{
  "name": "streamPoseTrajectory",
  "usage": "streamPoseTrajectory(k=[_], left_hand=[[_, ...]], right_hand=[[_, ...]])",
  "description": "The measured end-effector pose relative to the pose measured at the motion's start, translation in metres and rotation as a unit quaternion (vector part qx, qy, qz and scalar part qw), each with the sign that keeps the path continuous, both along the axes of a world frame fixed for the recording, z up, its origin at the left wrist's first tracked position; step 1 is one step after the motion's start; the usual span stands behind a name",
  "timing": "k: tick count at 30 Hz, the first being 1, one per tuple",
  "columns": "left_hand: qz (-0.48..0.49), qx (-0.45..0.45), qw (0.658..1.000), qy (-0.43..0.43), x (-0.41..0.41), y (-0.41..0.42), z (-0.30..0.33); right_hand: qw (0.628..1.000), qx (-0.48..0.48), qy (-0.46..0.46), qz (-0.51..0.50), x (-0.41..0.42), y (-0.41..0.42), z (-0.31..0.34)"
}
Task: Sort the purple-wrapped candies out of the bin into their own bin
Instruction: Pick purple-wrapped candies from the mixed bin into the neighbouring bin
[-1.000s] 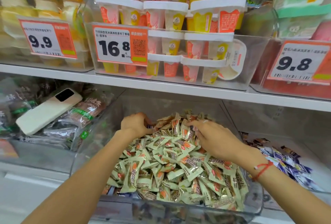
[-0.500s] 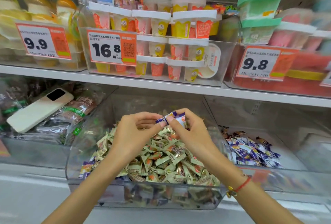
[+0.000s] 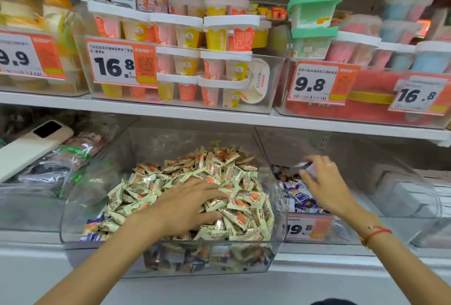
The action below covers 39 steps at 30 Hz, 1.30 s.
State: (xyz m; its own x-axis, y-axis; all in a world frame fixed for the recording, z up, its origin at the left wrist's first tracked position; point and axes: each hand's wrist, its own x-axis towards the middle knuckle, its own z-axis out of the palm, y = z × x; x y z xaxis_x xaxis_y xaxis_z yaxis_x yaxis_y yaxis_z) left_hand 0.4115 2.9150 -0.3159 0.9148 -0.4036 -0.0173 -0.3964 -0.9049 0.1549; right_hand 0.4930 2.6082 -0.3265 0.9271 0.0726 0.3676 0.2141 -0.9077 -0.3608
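Left hand (image 3: 192, 203) spread flat, fingers straight, pressing on the heap of cream-wrapped candies (image 3: 170, 182) in the clear front bin (image 3: 170, 259). Right hand (image 3: 322, 182) over the neighbouring bin (image 3: 317, 230), seemingly pinching a purple-wrapped candy (image 3: 306, 165) (blurred) above the purple pile (image 3: 296, 194). Phone (image 3: 29, 148) lying on packets at left.

1 head view — looks forward, down, close over candy bin (image 3: 170, 256) on shelf (image 3: 219, 119).
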Motion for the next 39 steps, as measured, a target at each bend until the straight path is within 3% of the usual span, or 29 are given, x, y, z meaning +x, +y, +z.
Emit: streamPoseTrajectory(k=[2,3,7,9,11,14,18,21,23,25,28,31,35,37,39], left_hand=[[0.011,0.015,1.000,-0.009,-0.001,0.004,0.000],[0.018,0.022,1.000,-0.011,-0.003,0.008,0.000],[0.054,0.002,0.999,-0.004,-0.012,0.025,0.004],[0.084,-0.006,0.996,-0.019,-0.018,0.032,0.008],[0.134,0.001,0.988,-0.071,-0.019,0.038,0.012],[0.232,0.038,0.961,-0.148,-0.010,0.056,0.013],[0.323,0.018,0.936,-0.138,-0.005,0.087,0.005],[0.288,-0.029,0.945,-0.153,-0.006,0.091,0.000],[0.236,-0.074,0.962,-0.117,-0.006,0.081,-0.003],[0.192,-0.069,0.977,-0.062,-0.003,0.071,-0.011],[0.193,-0.038,0.980,-0.045,0.004,0.070,-0.022],[0.250,-0.018,0.966,-0.065,0.006,0.074,-0.024],[0.313,0.001,0.945,-0.096,0.003,0.076,-0.023],[0.314,-0.030,0.940,-0.126,0.001,0.078,-0.022],[0.285,-0.086,0.942,-0.157,0.000,0.076,-0.018]], right_hand=[[0.986,-0.118,0.116,0.009,0.006,0.000,-0.005],[0.982,-0.135,0.130,0.022,0.004,0.003,-0.005],[0.992,0.011,-0.039,0.118,-0.021,0.025,0.007],[0.980,0.034,-0.112,0.162,-0.032,0.042,0.018],[0.973,0.027,-0.118,0.198,-0.041,0.063,0.030],[0.969,-0.015,-0.077,0.233,-0.041,0.098,0.042],[0.968,-0.058,-0.017,0.244,-0.029,0.137,0.046],[0.975,-0.102,0.030,0.195,-0.010,0.159,0.044],[0.972,-0.167,0.117,0.114,0.000,0.177,0.037],[0.953,-0.217,0.204,0.064,0.007,0.200,0.025],[0.949,-0.228,0.212,0.056,0.009,0.228,0.015],[0.951,-0.192,0.190,0.148,0.003,0.242,0.012],[0.916,-0.085,0.239,0.310,-0.014,0.240,0.017],[0.898,-0.044,0.257,0.354,-0.022,0.224,0.024],[0.896,-0.074,0.221,0.377,-0.031,0.199,0.032]])
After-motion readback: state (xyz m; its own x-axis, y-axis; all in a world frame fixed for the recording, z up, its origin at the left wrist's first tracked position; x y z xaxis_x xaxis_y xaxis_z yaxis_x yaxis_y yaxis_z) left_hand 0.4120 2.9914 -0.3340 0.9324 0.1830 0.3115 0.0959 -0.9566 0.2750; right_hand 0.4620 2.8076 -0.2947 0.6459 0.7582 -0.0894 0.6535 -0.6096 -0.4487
